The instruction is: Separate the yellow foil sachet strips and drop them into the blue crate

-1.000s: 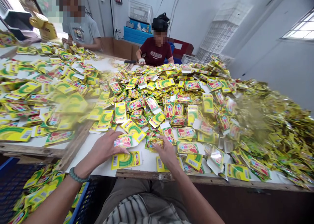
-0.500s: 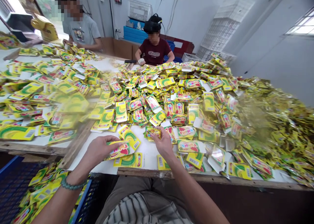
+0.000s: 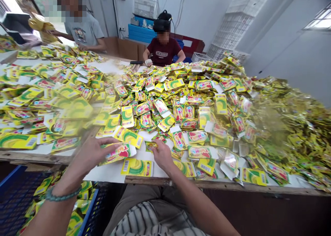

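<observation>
Your left hand (image 3: 94, 151), left of centre in the lower half of the frame: thumb and fingers clamped on the near end of a yellow-green carton (image 3: 119, 154). Pink lettering faces up; a white flap sticks out at its right end. Your right hand (image 3: 163, 157), just right of it near lower centre: thumb and fingertips pinching a small shiny packet (image 3: 150, 146). One packet or several, cannot tell. Packet and held carton are apart, the packet to the right of the carton's flap.

Close in: a flat carton (image 3: 138, 167) lies just below and between your hands, barcode at its left end. A barcoded carton (image 3: 128, 136) sits just above the one you hold. Another, a loose carton (image 3: 186, 169), lies beside your right wrist. All rest on the white tabletop (image 3: 108, 175), which has a wooden edge (image 3: 151, 180) along the bottom. Bracelet (image 3: 63, 195) on your left wrist.

Further out: a heap of cartons (image 3: 181, 98) fills mid-frame, more spread across the left. A mound of foil packets (image 3: 292, 132) at the right, partly blurred. Lower left, a blue crate (image 3: 89, 208) holds yellow-green packs.

Far side: a person in a grey shirt (image 3: 86, 31), upper left; a person in a maroon shirt (image 3: 162, 51), top centre, one hand in a white covering near the table's far edge. White wire crates (image 3: 230, 26) stacked upper right.
</observation>
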A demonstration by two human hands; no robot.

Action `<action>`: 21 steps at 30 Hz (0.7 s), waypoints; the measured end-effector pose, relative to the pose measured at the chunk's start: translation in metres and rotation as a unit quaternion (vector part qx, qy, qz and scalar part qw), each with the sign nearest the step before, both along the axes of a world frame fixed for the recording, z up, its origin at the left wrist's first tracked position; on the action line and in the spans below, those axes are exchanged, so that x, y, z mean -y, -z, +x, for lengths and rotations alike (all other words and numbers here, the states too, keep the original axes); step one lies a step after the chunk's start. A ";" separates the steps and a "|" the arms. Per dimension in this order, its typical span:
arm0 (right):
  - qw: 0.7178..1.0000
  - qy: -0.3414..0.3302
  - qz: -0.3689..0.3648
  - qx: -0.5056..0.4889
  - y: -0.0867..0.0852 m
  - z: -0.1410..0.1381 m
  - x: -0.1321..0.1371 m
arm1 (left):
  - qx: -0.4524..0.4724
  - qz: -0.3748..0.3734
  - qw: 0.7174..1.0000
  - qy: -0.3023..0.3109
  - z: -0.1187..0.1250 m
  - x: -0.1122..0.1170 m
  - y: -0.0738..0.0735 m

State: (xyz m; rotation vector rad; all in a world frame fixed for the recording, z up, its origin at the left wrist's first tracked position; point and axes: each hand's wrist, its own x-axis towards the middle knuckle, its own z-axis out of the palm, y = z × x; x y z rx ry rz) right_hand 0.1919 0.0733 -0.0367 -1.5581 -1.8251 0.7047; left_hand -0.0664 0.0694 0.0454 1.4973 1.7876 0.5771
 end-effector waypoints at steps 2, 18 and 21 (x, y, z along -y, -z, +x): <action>0.994 0.035 -0.045 -0.096 -0.010 0.009 0.001 | 0.014 0.016 0.999 0.042 0.004 0.001 0.006; 0.933 0.009 -0.133 -0.333 -0.034 0.016 0.008 | 0.304 0.035 0.950 -0.066 0.046 0.018 0.058; 0.960 -0.011 -0.131 -0.249 -0.029 0.023 0.009 | 0.320 0.063 0.937 -0.126 0.061 0.026 0.071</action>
